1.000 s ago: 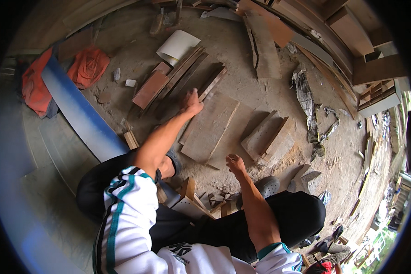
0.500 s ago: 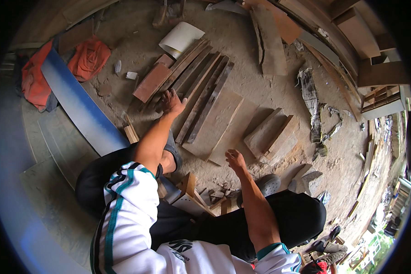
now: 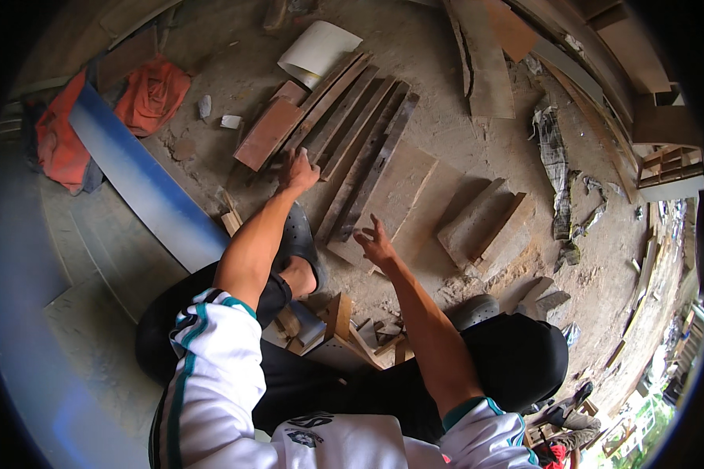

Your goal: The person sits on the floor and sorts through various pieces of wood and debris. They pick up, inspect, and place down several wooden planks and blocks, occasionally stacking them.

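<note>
Several long wooden strips (image 3: 358, 117) lie side by side on the ground ahead of me. My left hand (image 3: 299, 170) is over the near ends of the left strips, its fingers bent but apart; whether it touches the wood I cannot tell. Near the lower end of a dark, notched strip (image 3: 379, 164) is my right hand (image 3: 377, 242), fingers spread and nothing held. A flat brown board (image 3: 395, 191) lies under and beside the dark strip. Left of the strips is a reddish-brown block (image 3: 268, 134).
A long blue-and-white panel (image 3: 145, 172) and orange cloth (image 3: 155, 94) lie at left. A curved white sheet (image 3: 321, 48) sits beyond the strips. Wooden blocks (image 3: 485, 223) stand right of my right hand, and offcuts (image 3: 340, 316) lie between my feet. Another person (image 3: 575, 434) shows at lower right.
My right hand has moved up and left toward the dark strip, its fingers spreading. The left hand has come over the strips' near ends. The view has shifted slightly.
</note>
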`<action>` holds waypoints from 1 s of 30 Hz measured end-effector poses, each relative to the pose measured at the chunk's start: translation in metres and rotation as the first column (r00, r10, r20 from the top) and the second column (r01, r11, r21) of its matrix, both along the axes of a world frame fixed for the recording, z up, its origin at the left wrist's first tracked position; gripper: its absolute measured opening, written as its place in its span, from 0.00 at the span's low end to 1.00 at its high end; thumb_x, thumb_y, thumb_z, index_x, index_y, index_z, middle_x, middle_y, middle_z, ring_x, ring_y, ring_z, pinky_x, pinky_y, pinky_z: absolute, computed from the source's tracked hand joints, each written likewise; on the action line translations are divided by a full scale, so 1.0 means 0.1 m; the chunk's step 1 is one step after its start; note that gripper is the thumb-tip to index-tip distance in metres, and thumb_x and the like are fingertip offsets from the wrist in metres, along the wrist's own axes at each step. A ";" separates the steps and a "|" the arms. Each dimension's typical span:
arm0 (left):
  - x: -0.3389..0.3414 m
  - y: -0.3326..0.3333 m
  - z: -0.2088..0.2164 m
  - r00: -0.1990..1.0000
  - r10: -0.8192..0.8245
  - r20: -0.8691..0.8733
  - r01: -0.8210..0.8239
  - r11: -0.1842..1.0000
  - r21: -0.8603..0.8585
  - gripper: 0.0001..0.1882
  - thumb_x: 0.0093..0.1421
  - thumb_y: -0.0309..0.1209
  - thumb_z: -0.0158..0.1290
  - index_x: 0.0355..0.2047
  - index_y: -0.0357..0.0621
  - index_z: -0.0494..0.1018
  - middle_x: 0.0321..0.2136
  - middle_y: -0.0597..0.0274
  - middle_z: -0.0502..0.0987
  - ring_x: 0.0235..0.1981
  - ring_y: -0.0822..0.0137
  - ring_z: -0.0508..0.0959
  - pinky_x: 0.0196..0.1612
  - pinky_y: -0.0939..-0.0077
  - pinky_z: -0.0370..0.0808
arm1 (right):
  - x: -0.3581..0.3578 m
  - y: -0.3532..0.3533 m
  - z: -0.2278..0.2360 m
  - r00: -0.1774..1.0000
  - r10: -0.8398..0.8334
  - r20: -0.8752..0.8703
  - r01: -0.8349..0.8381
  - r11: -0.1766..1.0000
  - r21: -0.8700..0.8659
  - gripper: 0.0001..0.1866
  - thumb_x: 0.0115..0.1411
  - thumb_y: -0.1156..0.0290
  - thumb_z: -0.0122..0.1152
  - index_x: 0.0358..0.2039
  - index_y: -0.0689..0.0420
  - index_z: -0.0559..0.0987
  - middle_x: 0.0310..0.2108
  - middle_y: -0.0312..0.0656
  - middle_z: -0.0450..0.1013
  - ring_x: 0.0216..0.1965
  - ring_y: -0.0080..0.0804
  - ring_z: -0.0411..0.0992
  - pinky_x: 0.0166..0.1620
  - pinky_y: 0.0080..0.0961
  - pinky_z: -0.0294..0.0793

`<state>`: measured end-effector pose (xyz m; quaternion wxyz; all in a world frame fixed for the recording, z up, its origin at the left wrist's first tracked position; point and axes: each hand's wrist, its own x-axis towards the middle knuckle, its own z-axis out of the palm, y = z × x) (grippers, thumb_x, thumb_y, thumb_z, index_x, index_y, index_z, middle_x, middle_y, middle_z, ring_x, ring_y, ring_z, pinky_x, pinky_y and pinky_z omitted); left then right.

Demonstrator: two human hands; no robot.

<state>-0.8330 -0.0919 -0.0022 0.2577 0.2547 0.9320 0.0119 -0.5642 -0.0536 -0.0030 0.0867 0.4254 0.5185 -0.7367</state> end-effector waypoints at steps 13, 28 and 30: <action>0.19 0.05 0.16 0.916 0.226 0.333 -0.302 0.932 0.200 0.46 0.61 0.63 0.35 0.62 0.30 0.55 0.58 0.34 0.62 0.60 0.43 0.63 0.61 0.58 0.62 | -0.54 0.02 -0.35 0.998 0.020 0.066 -0.032 0.982 0.184 0.44 0.58 0.61 0.62 0.64 0.61 0.44 0.43 0.51 0.75 0.42 0.40 0.74 0.44 0.31 0.73; 0.17 0.11 0.03 0.910 0.257 0.326 -0.297 0.952 0.076 0.43 0.61 0.62 0.35 0.63 0.36 0.55 0.60 0.38 0.60 0.61 0.45 0.61 0.63 0.58 0.59 | -0.60 0.33 0.12 0.984 0.064 0.168 -0.029 0.979 -0.202 0.46 0.58 0.55 0.61 0.66 0.52 0.43 0.58 0.51 0.64 0.60 0.45 0.62 0.55 0.49 0.70; 0.08 0.07 0.02 0.904 0.264 0.335 -0.300 0.952 0.058 0.44 0.61 0.62 0.37 0.64 0.38 0.53 0.62 0.41 0.57 0.64 0.47 0.58 0.64 0.59 0.57 | -0.59 0.33 0.13 0.985 0.088 0.150 -0.053 0.974 -0.222 0.48 0.58 0.55 0.61 0.67 0.51 0.41 0.60 0.49 0.62 0.61 0.45 0.61 0.56 0.51 0.68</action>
